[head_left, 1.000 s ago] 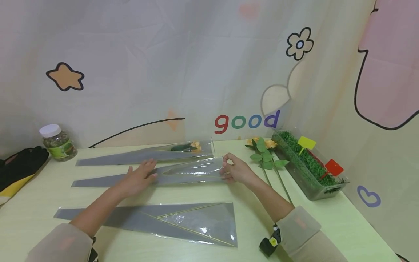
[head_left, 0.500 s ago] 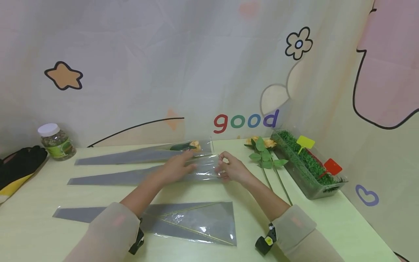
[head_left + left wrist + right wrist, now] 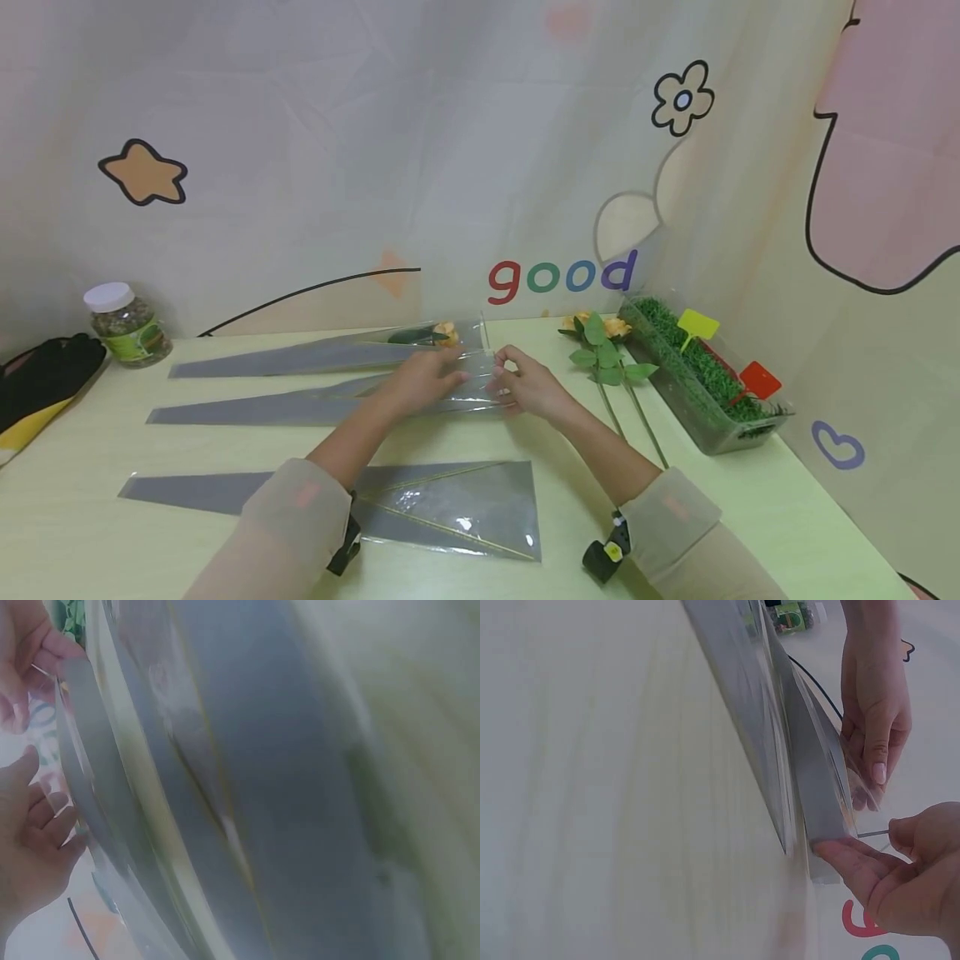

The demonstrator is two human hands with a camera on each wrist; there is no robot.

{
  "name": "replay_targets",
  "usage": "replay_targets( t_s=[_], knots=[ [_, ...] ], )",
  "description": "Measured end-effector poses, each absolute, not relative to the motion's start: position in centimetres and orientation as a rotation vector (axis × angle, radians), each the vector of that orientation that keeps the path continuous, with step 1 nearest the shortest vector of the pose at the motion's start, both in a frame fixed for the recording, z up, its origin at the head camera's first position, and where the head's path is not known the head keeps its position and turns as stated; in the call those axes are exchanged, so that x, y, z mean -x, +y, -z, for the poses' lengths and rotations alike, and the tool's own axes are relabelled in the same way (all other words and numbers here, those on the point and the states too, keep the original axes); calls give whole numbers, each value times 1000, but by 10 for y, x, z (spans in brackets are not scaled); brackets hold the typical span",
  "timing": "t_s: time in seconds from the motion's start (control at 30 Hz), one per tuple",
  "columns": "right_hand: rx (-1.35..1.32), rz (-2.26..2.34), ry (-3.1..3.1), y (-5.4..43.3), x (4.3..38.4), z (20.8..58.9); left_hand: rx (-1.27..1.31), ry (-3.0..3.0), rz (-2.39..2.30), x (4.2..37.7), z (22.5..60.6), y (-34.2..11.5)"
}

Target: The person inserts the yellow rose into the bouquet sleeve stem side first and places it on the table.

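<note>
A grey, clear-fronted flower sleeve (image 3: 315,408) lies in the middle of the row, its wide end between both hands. My right hand (image 3: 532,385) grips that end at its mouth; its fingers lie against the grey back in the right wrist view. My left hand (image 3: 422,379) is on the far side of the sleeve, and its thumb and fingers (image 3: 866,796) hold the clear film near the mouth. Behind it, another sleeve (image 3: 277,362) contains a peach rose (image 3: 446,334). A third flat sleeve (image 3: 465,508) lies nearest me, partly under my left forearm.
Loose peach roses with leafy stems (image 3: 606,353) lie right of my right hand. A clear box of artificial grass (image 3: 701,375) with yellow and red tags stands farther right. At left are a white-lidded jar (image 3: 127,327) and a black-and-yellow item (image 3: 48,383). A printed curtain hangs behind.
My left hand has slid right along the middle sleeve to its wide end, beside my right hand. The sleeve has shifted slightly left, and my right hand stays at its mouth.
</note>
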State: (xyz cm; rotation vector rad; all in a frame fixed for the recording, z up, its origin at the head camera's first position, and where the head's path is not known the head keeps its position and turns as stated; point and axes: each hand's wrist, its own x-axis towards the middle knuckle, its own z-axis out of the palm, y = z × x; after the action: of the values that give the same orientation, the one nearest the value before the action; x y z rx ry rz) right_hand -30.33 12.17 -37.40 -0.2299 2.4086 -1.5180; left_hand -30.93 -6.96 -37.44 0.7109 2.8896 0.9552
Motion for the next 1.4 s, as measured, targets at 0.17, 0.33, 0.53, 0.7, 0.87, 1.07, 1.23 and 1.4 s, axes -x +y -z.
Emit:
replay_targets(
  t_s=[0.17, 0.33, 0.53, 0.7, 0.87, 1.07, 1.23, 1.4],
  knots=[
    [242, 1519, 2420, 120, 302, 373, -742, 2939, -906, 310, 374, -65],
    [248, 1513, 2422, 117, 298, 371, -773, 2951, -929, 308, 373, -62],
    [263, 1512, 2432, 115, 296, 370, -787, 2957, -970, 306, 373, -59],
    [271, 1521, 2434, 115, 296, 370, -796, 2953, -999, 305, 372, -59],
    [261, 1523, 2435, 115, 297, 370, -779, 2945, -1030, 305, 372, -58],
    [264, 1551, 2430, 115, 297, 370, -776, 2945, -1062, 304, 374, -59],
    [235, 1555, 2452, 116, 299, 369, -771, 2939, -1069, 304, 375, -60],
    [225, 1549, 2485, 119, 300, 367, -764, 2955, -1069, 304, 375, -59]
  ],
)
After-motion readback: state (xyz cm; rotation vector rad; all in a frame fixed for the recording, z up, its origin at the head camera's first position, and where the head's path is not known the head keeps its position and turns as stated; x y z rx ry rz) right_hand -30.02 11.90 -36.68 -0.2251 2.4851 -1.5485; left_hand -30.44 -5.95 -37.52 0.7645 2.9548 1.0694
